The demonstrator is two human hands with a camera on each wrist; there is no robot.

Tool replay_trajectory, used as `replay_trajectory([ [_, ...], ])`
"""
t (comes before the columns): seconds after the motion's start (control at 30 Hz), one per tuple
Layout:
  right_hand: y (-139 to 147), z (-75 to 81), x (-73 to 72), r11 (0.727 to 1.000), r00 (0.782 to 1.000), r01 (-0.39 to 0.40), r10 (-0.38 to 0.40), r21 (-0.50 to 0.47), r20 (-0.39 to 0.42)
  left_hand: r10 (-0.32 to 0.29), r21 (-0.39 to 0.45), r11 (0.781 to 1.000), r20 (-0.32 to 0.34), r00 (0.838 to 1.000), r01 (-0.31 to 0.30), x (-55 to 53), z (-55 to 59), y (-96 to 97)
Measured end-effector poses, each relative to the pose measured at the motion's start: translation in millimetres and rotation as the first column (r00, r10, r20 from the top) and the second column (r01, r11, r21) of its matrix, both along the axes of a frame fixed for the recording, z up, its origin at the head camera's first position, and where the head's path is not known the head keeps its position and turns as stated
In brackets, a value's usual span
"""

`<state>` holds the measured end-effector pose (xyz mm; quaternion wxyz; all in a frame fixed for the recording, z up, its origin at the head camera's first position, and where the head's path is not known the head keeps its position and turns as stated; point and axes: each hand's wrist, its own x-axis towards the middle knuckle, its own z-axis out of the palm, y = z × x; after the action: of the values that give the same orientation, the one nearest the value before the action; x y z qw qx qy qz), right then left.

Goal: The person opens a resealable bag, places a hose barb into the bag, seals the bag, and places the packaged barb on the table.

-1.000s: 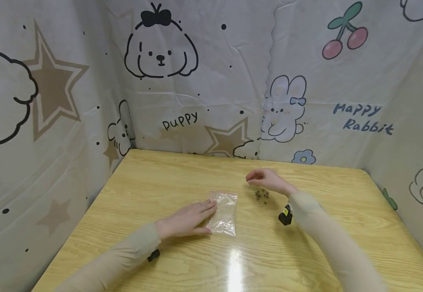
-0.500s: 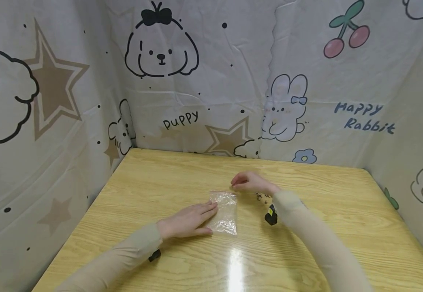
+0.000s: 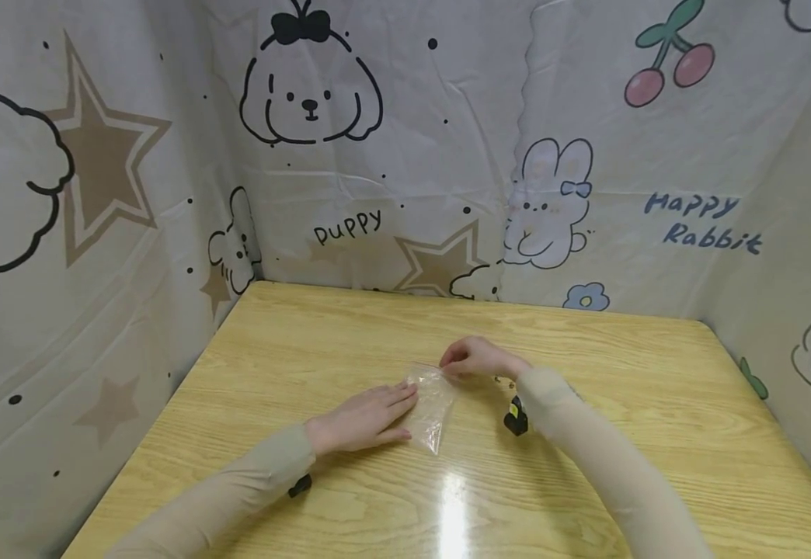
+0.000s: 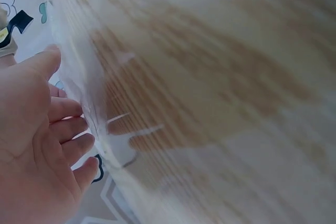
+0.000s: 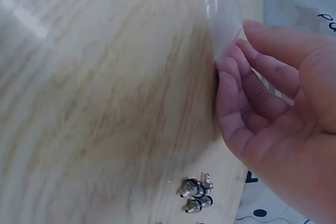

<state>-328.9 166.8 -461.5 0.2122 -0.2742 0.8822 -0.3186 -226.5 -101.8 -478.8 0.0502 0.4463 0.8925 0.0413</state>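
A clear zip-lock bag [image 3: 428, 404] with a reddish seam lies on the wooden table, its right side slightly lifted and skewed. My left hand [image 3: 367, 418] rests on the bag's left edge with fingers extended. In the left wrist view, the fingers of the left hand [image 4: 47, 135] lie along the plastic. The right hand [image 3: 478, 359] pinches the bag's top right corner. From the right wrist view, the thumb and fingertips of the right hand [image 5: 273, 87] meet at the bag's edge [image 5: 223, 19]. Small metal fittings [image 5: 195, 192] with dark rings lie below that hand.
The wooden table [image 3: 321, 334] stands against a patterned cloth backdrop [image 3: 405, 155] on its far and side edges. Each wrist carries a black camera [image 3: 515, 418]. The right forearm partly hides the small metal fittings in the head view.
My right hand has moved left from beside the small metal fittings to the bag's top right corner and gripped it. The bag's right side has shifted and lifted; the left hand stays on it.
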Motion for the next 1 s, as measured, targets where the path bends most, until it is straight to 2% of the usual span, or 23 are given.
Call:
replay_trajectory([
  [0.23,-1.5,-3.4,1.3,1.000,1.000,-0.008,0.008,0.014,-0.019,-0.017,0.004,1.000,-0.039,0.999,0.017,-1.0,-0.7,-1.0],
  [0.53,2.9,0.4,9.9,0.997,0.999,0.008,-0.005,0.070,-0.050,0.073,-0.024,0.997,-0.016,0.997,-0.073,-1.0,-1.5,0.2],
  [0.87,3.7,3.3,20.0,0.999,0.999,0.054,-0.054,0.007,0.006,0.090,-0.054,0.995,0.004,0.996,-0.089,-1.8,-1.2,1.6],
  [1.0,6.2,4.4,23.9,0.997,0.997,0.076,-0.077,0.012,0.025,0.071,-0.052,0.996,-0.018,0.997,-0.072,-3.3,-0.9,0.0],
])
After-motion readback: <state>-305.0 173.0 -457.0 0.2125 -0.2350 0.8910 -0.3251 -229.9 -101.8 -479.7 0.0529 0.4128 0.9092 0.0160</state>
